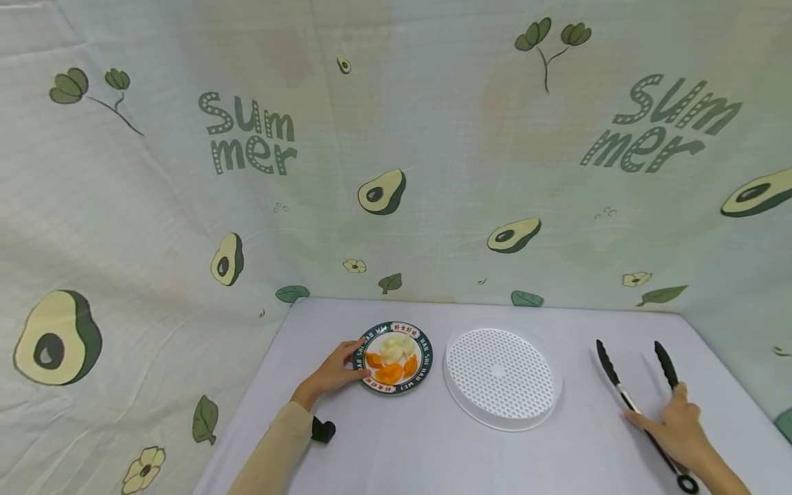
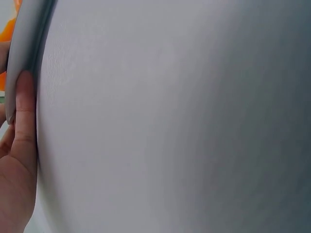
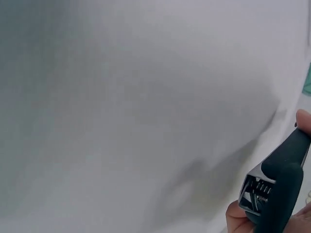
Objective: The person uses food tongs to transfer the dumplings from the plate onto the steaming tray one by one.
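My left hand (image 1: 334, 371) holds the left edge of a round plate (image 1: 427, 356) with a dark patterned rim. In the left wrist view one digit lies under the rim (image 2: 22, 43) and other fingertips reach over it. Orange pieces (image 1: 389, 374) and pale yellow pieces (image 1: 397, 348) of food lie on the plate. Far to the right, my right hand (image 1: 679, 427) grips a pair of black and metal tongs (image 1: 628, 399). Their two black tips are spread apart and point away from me. The right wrist view shows the tongs' dark handle (image 3: 286, 170) in the fingers.
Between the hands, right of the plate, lies a round white perforated tray (image 1: 500, 375) with a wider rim. A small black object (image 1: 323, 431) shows beside the left sleeve (image 1: 275, 447). The white table (image 1: 408, 447) ends at a printed cloth backdrop (image 1: 433, 206).
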Demonstrator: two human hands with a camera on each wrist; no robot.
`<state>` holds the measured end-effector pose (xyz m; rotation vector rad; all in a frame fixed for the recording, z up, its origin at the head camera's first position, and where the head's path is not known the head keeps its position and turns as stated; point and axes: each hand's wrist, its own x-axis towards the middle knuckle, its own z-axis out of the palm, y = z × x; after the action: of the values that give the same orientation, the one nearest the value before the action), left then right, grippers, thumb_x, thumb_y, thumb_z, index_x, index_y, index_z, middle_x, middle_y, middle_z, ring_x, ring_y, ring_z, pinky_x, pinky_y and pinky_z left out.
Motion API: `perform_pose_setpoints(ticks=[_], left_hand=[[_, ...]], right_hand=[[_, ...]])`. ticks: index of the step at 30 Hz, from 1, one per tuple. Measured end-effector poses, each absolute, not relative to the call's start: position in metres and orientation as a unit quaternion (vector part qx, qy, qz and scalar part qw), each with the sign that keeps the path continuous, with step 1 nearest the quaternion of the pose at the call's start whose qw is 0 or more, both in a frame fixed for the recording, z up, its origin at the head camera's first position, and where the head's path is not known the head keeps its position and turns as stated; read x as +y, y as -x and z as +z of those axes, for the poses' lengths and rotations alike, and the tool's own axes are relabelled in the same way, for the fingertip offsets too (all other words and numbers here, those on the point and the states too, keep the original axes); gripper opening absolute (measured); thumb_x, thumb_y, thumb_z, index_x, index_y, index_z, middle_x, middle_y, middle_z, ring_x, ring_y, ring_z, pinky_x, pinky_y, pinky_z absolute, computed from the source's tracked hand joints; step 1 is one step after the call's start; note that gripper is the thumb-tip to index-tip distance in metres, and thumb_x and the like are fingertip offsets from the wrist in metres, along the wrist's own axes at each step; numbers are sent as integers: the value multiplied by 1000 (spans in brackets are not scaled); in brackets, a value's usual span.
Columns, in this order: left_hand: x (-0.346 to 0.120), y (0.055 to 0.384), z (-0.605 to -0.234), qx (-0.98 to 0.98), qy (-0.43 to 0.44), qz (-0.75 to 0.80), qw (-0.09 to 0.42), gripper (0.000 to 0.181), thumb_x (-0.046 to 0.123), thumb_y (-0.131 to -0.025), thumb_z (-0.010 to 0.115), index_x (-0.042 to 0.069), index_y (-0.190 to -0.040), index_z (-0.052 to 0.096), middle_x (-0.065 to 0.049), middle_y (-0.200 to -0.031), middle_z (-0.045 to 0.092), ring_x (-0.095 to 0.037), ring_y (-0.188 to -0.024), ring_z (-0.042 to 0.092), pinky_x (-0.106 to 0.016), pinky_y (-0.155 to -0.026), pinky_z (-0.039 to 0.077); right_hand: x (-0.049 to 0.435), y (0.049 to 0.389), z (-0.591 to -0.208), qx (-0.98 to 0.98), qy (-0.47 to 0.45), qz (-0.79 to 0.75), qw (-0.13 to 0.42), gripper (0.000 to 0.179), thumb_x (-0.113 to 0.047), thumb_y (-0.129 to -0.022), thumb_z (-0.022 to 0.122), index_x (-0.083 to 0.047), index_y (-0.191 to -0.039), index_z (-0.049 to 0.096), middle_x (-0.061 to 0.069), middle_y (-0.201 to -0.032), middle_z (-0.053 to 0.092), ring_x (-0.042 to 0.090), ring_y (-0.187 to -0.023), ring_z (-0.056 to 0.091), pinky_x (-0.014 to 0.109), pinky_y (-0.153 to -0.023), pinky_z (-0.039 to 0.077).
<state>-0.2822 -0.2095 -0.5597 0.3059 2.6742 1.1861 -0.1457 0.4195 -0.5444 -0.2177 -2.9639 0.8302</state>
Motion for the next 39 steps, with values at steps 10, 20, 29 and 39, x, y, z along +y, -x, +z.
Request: perform_pose_setpoints(ticks=[10, 20, 29, 39], left_hand=[[-209, 283, -559, 903, -94, 407, 104, 82, 36, -85, 80, 15, -154, 40, -17, -148, 42, -30, -119, 48, -54, -109, 37], [-208, 281, -559, 899, -91, 414, 107, 81, 37, -86, 79, 17, -154, 40, -15, -148, 42, -28, -117, 47, -54, -108, 38], [-207, 280, -556, 898, -82, 417, 111, 82, 38, -85, 80, 19, -154, 40, -14, -148, 42, -28, -118, 47, -54, -109, 37], [-206, 279, -553, 896, -77, 420, 118, 80, 35, -86, 79, 19, -155, 39, -14, -149, 41, -31, -122, 46, -55, -110, 35]], right_hand=[[411, 145, -520, -960, 36, 275, 31, 116, -41, -95, 65, 31, -134, -18, 65, -115, 18, 73, -107, 24, 79, -85, 30], [375, 145, -481, -961, 6, 278, -6, 110, -42, -100, 58, 28, -136, -20, 64, -126, 12, 70, -114, 26, 79, -91, 28], [328, 144, -461, -961, -31, 276, -1, 108, -42, -98, 62, 28, -140, -9, 55, -126, 29, 55, -97, 55, 68, -80, 47], [289, 141, -453, -954, -61, 292, -24, 107, -44, -97, 63, 24, -145, -4, 48, -128, 35, 56, -102, 56, 66, -81, 49]])
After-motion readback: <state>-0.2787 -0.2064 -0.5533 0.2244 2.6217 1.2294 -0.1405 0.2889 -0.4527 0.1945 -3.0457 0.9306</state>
